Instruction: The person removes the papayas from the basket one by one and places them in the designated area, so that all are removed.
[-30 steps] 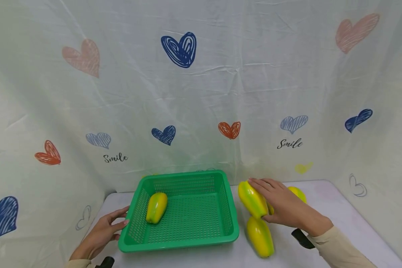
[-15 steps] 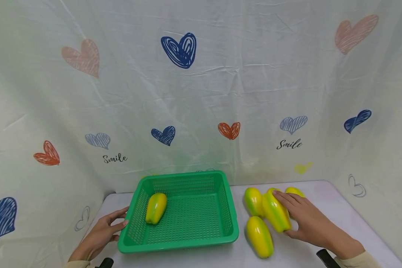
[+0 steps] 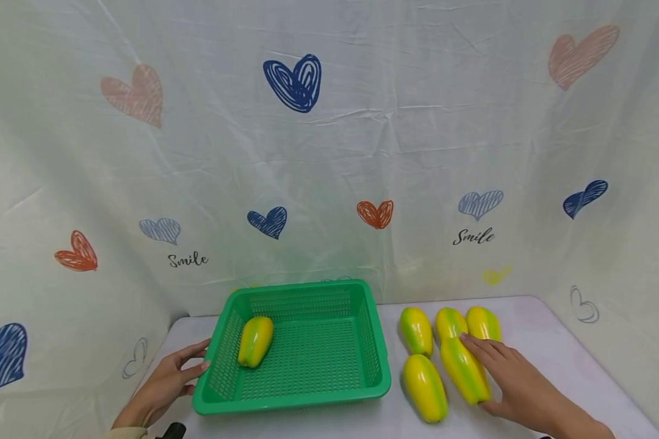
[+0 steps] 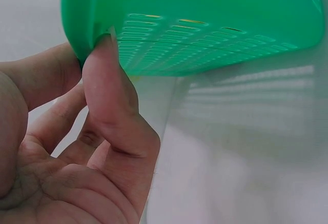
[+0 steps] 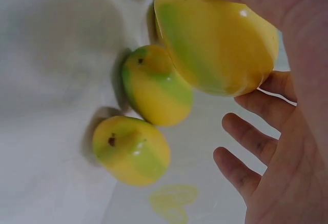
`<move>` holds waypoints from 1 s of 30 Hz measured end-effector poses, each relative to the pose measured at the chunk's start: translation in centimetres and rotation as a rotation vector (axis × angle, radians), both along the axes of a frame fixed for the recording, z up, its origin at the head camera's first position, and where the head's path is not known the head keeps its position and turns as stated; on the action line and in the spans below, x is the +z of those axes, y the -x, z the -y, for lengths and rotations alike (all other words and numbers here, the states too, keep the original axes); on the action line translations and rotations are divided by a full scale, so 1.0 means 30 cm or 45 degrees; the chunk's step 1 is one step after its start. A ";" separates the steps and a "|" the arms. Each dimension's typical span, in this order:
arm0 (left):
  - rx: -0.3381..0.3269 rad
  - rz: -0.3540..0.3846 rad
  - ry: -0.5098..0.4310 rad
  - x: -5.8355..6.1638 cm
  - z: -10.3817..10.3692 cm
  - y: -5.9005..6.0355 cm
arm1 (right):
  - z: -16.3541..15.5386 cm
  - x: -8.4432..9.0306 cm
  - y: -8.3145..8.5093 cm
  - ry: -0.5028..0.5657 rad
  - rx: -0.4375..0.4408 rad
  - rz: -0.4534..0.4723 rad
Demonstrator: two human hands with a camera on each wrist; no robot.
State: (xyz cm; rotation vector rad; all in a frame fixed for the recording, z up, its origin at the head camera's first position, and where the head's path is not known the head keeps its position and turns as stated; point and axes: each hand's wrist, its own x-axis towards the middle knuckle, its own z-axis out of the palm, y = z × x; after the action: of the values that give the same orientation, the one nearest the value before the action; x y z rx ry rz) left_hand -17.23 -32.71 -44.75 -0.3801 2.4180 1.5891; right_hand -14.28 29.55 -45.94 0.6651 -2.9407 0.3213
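Note:
A green plastic basket [image 3: 373, 366] stands on the white table with one yellow-green fruit [image 3: 255, 341] lying in its left half. My left hand [image 3: 170, 378] rests against the basket's left wall, the thumb [image 4: 110, 75] pressing the basket [image 4: 205, 24] near its rim. To the right, my right hand [image 3: 507, 378] lies with straight fingers along a fruit [image 3: 462, 369] that rests on the table. In the right wrist view this fruit [image 5: 215, 44] sits by the palm of the right hand [image 5: 277, 147], whose lower fingers are spread off it.
Several more yellow-green fruits lie right of the basket: three in a back row [image 3: 416, 330], [image 3: 449, 322], [image 3: 483, 323] and one in front [image 3: 425, 387]. A heart-printed cloth [image 3: 329, 152] hangs behind and beside the table. The table's right edge [image 3: 593, 366] is near.
My right hand carried a fruit from beside the basket rightward and lowered it onto the table in front of the back row. The left hand and basket stayed still.

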 end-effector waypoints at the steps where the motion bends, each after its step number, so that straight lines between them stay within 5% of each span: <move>1: 0.000 0.001 0.000 0.000 0.000 0.000 | 0.000 -0.006 -0.002 0.011 -0.009 0.036; 12: -0.008 -0.008 -0.016 0.003 0.003 -0.004 | -0.004 -0.068 -0.016 0.018 -0.076 0.228; 30: -0.002 -0.009 -0.017 0.002 0.001 -0.005 | -0.005 -0.129 -0.020 -0.006 -0.110 0.224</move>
State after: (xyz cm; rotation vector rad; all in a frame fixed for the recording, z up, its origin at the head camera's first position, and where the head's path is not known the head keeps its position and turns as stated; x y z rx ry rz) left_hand -17.06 -32.74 -44.71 -0.3706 2.4109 1.6083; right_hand -13.67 29.68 -49.82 0.5343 -3.1267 0.3828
